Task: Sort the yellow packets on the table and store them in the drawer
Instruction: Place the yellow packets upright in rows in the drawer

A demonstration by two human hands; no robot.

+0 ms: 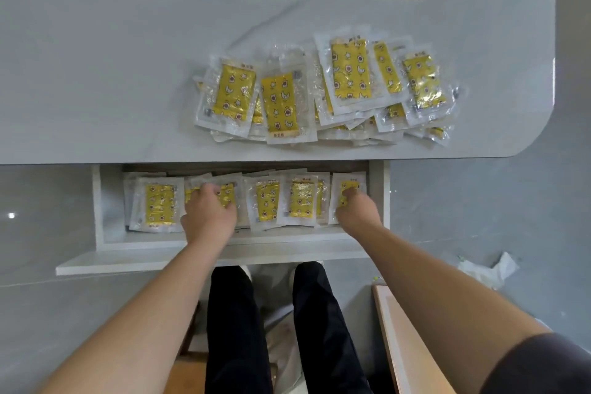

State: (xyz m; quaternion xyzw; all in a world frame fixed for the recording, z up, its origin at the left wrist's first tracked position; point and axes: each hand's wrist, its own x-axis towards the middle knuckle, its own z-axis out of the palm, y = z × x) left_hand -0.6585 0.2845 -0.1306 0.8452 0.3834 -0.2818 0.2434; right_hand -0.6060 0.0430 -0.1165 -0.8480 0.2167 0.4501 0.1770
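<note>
A loose heap of yellow packets (332,89) in clear wrappers lies on the grey table (128,73) near its front edge. Below it the white drawer (99,201) stands pulled out, with several yellow packets (268,201) laid side by side in a row. My left hand (209,213) rests on the second packet from the left, fingers bent down over it. My right hand (356,206) lies on the rightmost packet (347,185) at the drawer's right end, fingertips pressing on it. The hands hide most of those two packets.
The table's rounded corner (540,125) is at the right. A wooden surface (412,339) stands at the lower right beside my legs. Crumpled white wrapping (489,269) lies on the grey floor to the right. The drawer's front panel (192,261) juts toward me.
</note>
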